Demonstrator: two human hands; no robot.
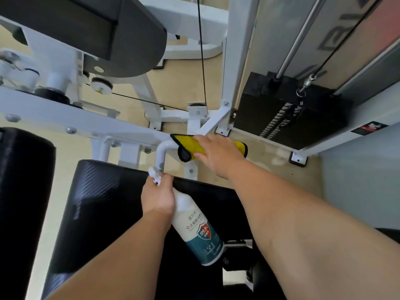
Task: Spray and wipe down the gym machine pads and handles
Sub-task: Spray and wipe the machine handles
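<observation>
I am watching my right hand curling its fingers over a yellow cloth with black edging, gripping it where it is wrapped around the white metal handle bar. My left hand is holding a white plastic spray bottle with a teal label by the neck, fingers closed round it. The top is pointing toward the bar's bend and the base is hanging down toward me. The bottle is hovering over the black padded seat. A black weight stack is sitting beyond the handle, off to the right.
</observation>
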